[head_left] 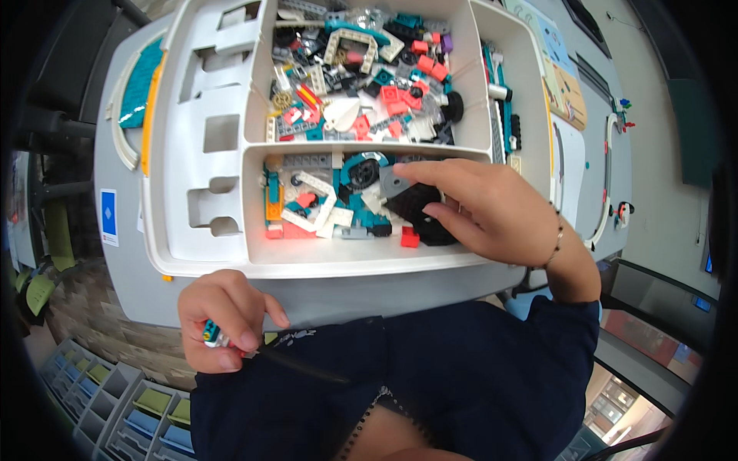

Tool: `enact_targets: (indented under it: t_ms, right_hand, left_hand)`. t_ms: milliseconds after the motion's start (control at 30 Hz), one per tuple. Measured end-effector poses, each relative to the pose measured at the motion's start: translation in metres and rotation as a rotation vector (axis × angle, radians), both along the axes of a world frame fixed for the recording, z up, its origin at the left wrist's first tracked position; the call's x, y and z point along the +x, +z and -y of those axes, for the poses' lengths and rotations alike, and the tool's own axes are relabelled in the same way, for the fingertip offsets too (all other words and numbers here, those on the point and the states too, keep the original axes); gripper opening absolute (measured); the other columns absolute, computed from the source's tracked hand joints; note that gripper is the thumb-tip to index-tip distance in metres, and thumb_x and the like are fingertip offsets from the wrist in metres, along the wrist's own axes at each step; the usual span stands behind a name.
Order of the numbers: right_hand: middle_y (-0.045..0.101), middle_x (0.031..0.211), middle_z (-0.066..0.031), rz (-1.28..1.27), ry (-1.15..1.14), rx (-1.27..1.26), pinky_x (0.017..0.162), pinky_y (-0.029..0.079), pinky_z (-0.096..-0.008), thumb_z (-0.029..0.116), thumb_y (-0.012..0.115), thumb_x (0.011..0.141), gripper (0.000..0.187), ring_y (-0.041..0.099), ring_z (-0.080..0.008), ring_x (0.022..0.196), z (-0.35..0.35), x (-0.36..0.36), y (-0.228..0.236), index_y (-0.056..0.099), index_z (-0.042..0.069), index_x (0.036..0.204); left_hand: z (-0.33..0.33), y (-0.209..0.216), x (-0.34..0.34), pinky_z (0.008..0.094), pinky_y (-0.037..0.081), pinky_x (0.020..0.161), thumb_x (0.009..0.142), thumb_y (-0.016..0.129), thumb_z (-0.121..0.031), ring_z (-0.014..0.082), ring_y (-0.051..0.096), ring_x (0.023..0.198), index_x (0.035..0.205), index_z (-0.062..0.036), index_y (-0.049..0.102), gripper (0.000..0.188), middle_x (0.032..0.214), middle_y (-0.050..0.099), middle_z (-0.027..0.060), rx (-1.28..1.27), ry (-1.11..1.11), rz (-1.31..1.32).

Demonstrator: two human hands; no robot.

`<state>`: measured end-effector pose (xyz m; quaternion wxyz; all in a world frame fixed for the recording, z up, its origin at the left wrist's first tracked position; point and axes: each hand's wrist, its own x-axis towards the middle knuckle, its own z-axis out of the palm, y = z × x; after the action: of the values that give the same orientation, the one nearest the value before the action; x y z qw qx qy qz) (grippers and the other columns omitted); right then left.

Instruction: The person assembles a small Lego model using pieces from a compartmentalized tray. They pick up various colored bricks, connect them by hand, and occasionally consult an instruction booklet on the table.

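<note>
My left hand (215,311) is closed in front of the tray's near edge, gripping a small teal-and-white toy brick assembly (211,332), mostly hidden by the fingers. Over the near compartment of the white sorting tray (346,265) reaches my right hand (492,203), its fingers stretched out and thumb apart. Its fingertips are at a grey piece (393,183) and black pieces (415,206); whether they touch is unclear. Around them lie a white angled beam (329,203), a red brick (410,237), a black wheel (364,174) and teal pieces.
The larger far compartment holds a jumble of coral bricks (396,100), beams and gears. More parts fill a narrow right compartment (500,96). A teal plate (142,84) with a curved white frame lies left, an illustrated sheet (565,88) right. Storage drawers (150,403) stand below left.
</note>
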<state>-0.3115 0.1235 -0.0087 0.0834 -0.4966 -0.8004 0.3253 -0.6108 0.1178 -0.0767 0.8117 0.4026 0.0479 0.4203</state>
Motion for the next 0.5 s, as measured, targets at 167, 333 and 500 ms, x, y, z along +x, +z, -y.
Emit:
enact_targets:
  t_ms: [167,333,500]
  right_hand:
    - [0.057,0.092,-0.0128,-0.043,-0.021,0.326,0.067,0.048,-0.035,0.003,0.061,0.069,0.044,0.058,-0.0284,0.079,0.018,-0.001,0.009,0.05,0.004,0.112]
    - [0.058,0.095,-0.0115,-0.246,0.129,0.186,0.065,0.048,-0.0331,0.006,0.065,0.067,0.043,0.058,-0.0242,0.079,0.051,0.001,0.018,0.054,0.005,0.109]
    - [0.055,0.102,-0.0129,-0.517,0.063,0.17,0.064,0.049,-0.027,0.011,0.067,0.07,0.05,0.058,-0.0227,0.074,0.071,-0.019,-0.002,0.048,0.003,0.116]
  left_hand:
    - [0.006,0.008,0.002,0.0387,0.048,0.079,0.068,0.065,-0.01,0.011,0.051,0.051,0.082,0.0011,0.061,0.018,0.07,0.05,0.0063,0.035,0.098,-0.058]
    - [0.012,0.02,0.007,0.0394,0.047,0.08,0.068,0.068,-0.009,0.0125,0.052,0.055,0.083,0.0007,0.062,0.019,0.07,0.048,0.0051,0.123,0.169,-0.003]
    - [0.001,0.059,0.014,0.0413,0.043,0.087,0.068,0.072,-0.01,0.0149,0.051,0.061,0.085,-0.0008,0.063,0.021,0.073,0.045,0.0049,0.393,-0.065,-0.09]
